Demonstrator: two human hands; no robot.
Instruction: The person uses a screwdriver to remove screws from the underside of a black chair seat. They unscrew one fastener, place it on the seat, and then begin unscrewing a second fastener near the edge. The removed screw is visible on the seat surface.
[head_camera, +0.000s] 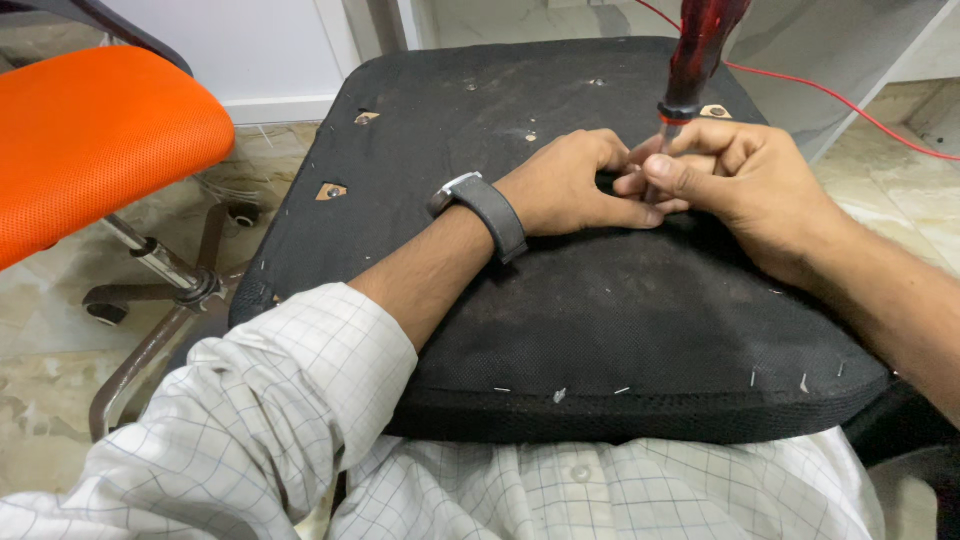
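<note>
A black fabric-covered chair seat (560, 310) lies upside down across my lap, dusty, with staples along its near edge. A screwdriver (695, 60) with a dark red translucent handle stands upright on it, tip down. My right hand (740, 185) pinches the metal shaft just below the handle. My left hand (570, 185), with a dark wristwatch (485, 210) on the wrist, rests knuckles up on the seat beside the tip, fingers curled around the spot where the tip meets the fabric. The tip itself is hidden between my fingers.
An orange mesh office chair (90, 140) on a metal base stands at the left. A thin red cable (850, 105) runs across the tiled floor at the upper right. Small bolt holes (331, 191) show in the seat's fabric.
</note>
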